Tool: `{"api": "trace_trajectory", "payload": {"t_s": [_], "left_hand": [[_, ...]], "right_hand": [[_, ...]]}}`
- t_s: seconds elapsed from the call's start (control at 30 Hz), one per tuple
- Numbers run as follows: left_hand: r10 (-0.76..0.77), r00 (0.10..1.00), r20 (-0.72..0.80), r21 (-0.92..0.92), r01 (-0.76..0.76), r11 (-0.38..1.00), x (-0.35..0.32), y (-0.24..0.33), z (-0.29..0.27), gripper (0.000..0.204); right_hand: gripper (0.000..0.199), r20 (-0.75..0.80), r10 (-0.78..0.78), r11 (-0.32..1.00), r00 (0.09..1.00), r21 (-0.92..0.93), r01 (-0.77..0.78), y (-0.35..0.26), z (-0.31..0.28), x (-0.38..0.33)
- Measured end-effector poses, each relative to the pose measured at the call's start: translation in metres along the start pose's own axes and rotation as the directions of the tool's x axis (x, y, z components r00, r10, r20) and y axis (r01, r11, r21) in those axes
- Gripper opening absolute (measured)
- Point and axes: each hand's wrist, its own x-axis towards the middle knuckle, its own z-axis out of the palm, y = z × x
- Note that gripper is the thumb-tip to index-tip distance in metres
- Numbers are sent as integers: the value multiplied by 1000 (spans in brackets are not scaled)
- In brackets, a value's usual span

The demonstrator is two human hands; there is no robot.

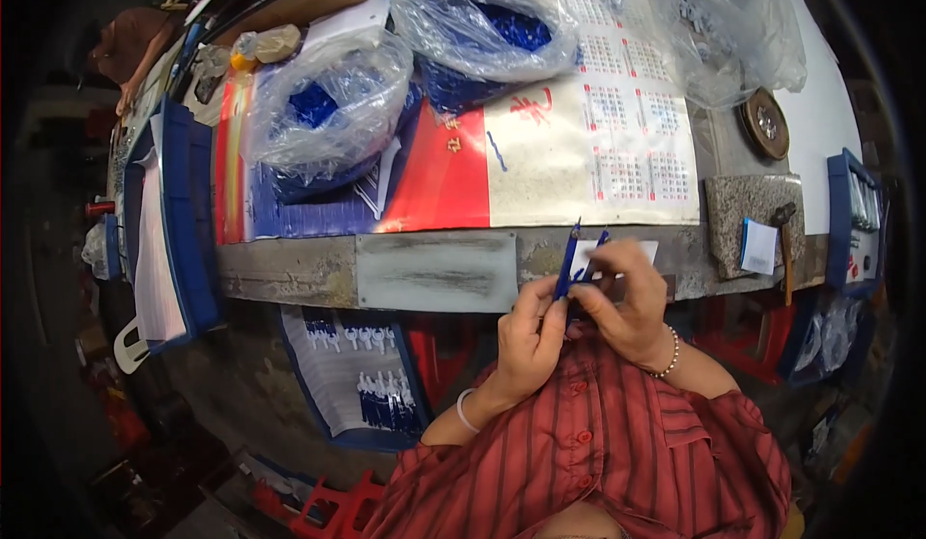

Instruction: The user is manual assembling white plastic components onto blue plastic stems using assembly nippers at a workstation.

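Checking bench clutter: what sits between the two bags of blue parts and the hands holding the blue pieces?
In the head view, a calendar sheet and the grey bench edge lie between the bags and the hands, left hand, right hand, on the blue pieces.

This is a small assembly workshop, cramped and cluttered. A worn tabletop (pixel 434 271) of scuffed metal runs across the middle, covered with an old wall calendar (pixel 588 153) as a work mat. At 12 o'clock sit clear plastic bags (pixel 333 105) bulging with small blue parts. Blue trays (pixel 183 221) of stock stand at 9 and 3 o'clock. A hammer (pixel 783 240) lies beside a stone block (pixel 748 211) at 3 o'clock, and a crate of sorted blue pieces (pixel 362 385) rests below the tabletop edge.
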Motion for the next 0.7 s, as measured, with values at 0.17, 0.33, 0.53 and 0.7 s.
{"api": "trace_trajectory", "payload": {"t_s": [0.17, 0.33, 0.53, 0.7], "left_hand": [[-11, 1000, -5, 57, 11, 998, 2, 9, -6, 25], [-24, 999, -46, -167, 16, 986, 1, 6, -17, 26], [-10, 995, -99, -116, -1, 993, 5, 5, -24, 25], [115, 985, -127, 78, -106, 991, 15, -3, -26, 24]], "right_hand": [[14, 128, 181, 973, 975, 121, -197, -11, 0, 16], [8, 228, 428, 731, 874, 481, -484, -21, -12, 61], [14, 432, 246, 929, 867, 151, -339, -28, 1, 80], [13, 447, 51, 995, 893, 52, -83, -24, 13, 78]]}}
